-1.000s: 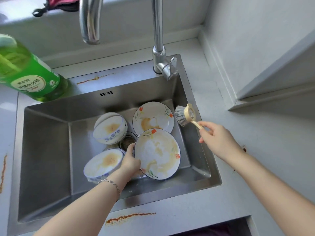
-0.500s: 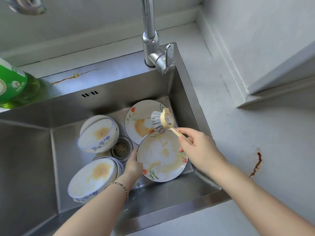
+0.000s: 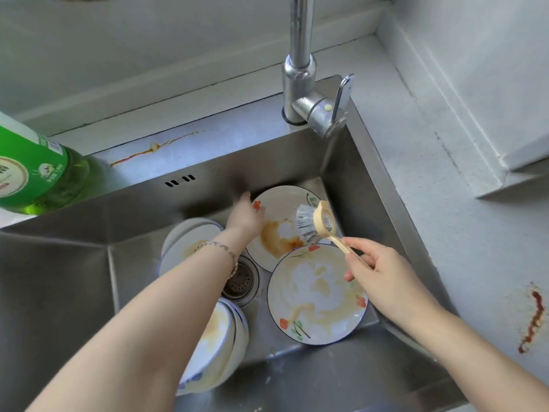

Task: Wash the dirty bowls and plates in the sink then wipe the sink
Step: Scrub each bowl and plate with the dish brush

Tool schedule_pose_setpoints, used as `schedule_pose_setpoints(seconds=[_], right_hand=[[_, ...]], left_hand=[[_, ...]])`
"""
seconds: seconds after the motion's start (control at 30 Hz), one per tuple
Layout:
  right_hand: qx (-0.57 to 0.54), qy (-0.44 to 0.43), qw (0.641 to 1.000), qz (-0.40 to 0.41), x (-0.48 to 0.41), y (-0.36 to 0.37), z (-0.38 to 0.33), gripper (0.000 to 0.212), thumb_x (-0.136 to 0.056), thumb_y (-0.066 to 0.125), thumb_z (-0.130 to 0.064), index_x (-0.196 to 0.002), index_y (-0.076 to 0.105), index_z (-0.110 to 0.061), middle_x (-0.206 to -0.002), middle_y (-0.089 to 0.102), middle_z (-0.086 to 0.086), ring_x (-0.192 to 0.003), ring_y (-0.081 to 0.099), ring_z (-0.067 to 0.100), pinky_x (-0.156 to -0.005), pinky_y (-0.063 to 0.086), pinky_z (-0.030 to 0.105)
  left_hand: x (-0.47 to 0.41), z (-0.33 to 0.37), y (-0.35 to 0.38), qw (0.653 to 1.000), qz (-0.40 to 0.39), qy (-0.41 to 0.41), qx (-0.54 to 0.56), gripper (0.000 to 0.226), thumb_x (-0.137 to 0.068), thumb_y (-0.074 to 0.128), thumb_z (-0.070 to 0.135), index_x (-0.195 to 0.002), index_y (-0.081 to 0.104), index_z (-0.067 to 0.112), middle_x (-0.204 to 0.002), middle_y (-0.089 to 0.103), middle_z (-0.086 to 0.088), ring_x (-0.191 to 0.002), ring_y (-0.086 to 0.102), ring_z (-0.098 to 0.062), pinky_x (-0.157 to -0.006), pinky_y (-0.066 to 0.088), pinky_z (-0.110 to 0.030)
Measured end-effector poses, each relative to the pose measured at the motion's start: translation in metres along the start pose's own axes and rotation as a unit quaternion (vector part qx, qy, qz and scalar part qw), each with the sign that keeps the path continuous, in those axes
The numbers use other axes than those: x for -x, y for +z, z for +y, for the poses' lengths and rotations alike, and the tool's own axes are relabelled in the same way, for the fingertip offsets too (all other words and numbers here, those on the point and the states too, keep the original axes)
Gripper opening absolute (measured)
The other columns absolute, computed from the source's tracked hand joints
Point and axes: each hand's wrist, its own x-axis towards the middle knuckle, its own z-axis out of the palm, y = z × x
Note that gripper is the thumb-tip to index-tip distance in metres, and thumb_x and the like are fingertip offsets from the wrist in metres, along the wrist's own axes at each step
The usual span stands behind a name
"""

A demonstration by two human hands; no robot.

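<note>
Two bowls and two plates lie in sink; near plate overlaps far plate. Our right hand pinches brush handle, bristles over far plate's brown stain. Our left hand touches far plate's left rim; blurred, so we cannot tell whether fingers grip.

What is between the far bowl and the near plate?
The round drain strainer lies between the far bowl and near plate, head view; the left forearm crosses its edge.
</note>
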Motion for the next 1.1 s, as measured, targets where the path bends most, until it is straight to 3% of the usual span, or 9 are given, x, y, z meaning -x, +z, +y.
schedule_pose_setpoints(seconds=[0.1, 0.27, 0.43, 0.6, 0.8, 1.0, 1.1], right_hand=[[-0.013, 0.013, 1.0, -0.006, -0.002, 0.004, 0.003, 0.024, -0.093, 0.048, -0.024, -0.1, 0.055, -0.046, -0.063, 0.063, -0.007, -0.053, 0.055, 0.004, -0.063, 0.05, 0.032], [-0.028, 0.028, 0.999, -0.007, -0.004, 0.006, 0.008, 0.027, -0.093, 0.047, -0.023, -0.094, 0.054, -0.049, -0.061, 0.061, -0.01, -0.047, 0.051, -0.002, -0.058, 0.044, 0.022], [-0.043, 0.036, 0.998, -0.015, -0.004, 0.004, 0.007, 0.029, -0.093, 0.047, -0.021, -0.095, 0.052, -0.049, -0.058, 0.06, -0.015, -0.048, 0.052, -0.005, -0.059, 0.041, 0.022], [-0.031, 0.03, 0.999, -0.008, -0.001, 0.001, 0.008, 0.032, -0.092, 0.048, -0.022, -0.084, 0.052, -0.052, -0.061, 0.063, -0.017, -0.052, 0.053, -0.001, -0.068, 0.049, 0.032], [-0.006, 0.02, 1.0, -0.007, 0.003, -0.002, 0.012, 0.027, -0.092, 0.048, -0.023, -0.111, 0.061, -0.038, -0.06, 0.062, -0.018, -0.061, 0.057, 0.0, -0.071, 0.048, 0.028], [-0.002, 0.005, 1.0, -0.001, 0.012, 0.003, 0.007, 0.027, -0.092, 0.049, -0.022, -0.097, 0.055, -0.049, -0.058, 0.062, -0.015, -0.055, 0.054, 0.0, -0.071, 0.05, 0.032], [0.003, -0.002, 1.0, 0.006, 0.018, 0.002, 0.005, 0.026, -0.092, 0.049, -0.021, -0.108, 0.061, -0.039, -0.058, 0.062, -0.017, -0.057, 0.056, -0.002, -0.071, 0.05, 0.03]], left_hand=[[-0.025, -0.003, 0.006, 0.998, -0.043, -0.052, -0.015, 0.045, -0.099, 0.041, 0.026, -0.136, 0.037, -0.001, -0.138, 0.046, -0.019, -0.125, 0.045, -0.032, -0.098, 0.037, -0.032], [-0.037, -0.012, 0.007, 0.995, -0.054, -0.079, -0.016, 0.039, -0.098, 0.045, 0.028, -0.126, 0.05, 0.001, -0.124, 0.056, -0.02, -0.105, 0.055, -0.031, -0.084, 0.042, -0.031], [-0.019, -0.007, 0.001, 0.992, -0.065, -0.021, 0.104, 0.036, -0.094, 0.054, 0.023, -0.127, 0.052, 0.009, -0.116, 0.059, -0.012, -0.104, 0.055, -0.026, -0.08, 0.039, -0.026], [-0.002, -0.015, -0.015, 0.993, -0.076, 0.047, 0.074, 0.013, -0.093, 0.057, 0.019, -0.104, 0.055, 0.013, -0.096, 0.062, -0.012, -0.081, 0.057, -0.022, -0.065, 0.045, -0.028], [0.007, -0.017, -0.03, 0.99, -0.014, 0.143, -0.003, 0.029, -0.097, 0.047, 0.016, -0.125, 0.052, 0.015, -0.107, 0.058, 0.001, -0.094, 0.051, -0.013, -0.077, 0.036, -0.023], [0.025, -0.014, -0.047, 0.984, 0.076, 0.153, 0.051, 0.025, -0.097, 0.042, 0.017, -0.119, 0.052, 0.025, -0.089, 0.06, 0.005, -0.069, 0.053, -0.007, -0.055, 0.04, -0.024], [0.04, -0.012, -0.056, 0.982, 0.085, 0.147, 0.083, 0.025, -0.098, 0.041, 0.018, -0.118, 0.051, 0.03, -0.086, 0.062, 0.009, -0.069, 0.055, -0.006, -0.056, 0.042, -0.021]])
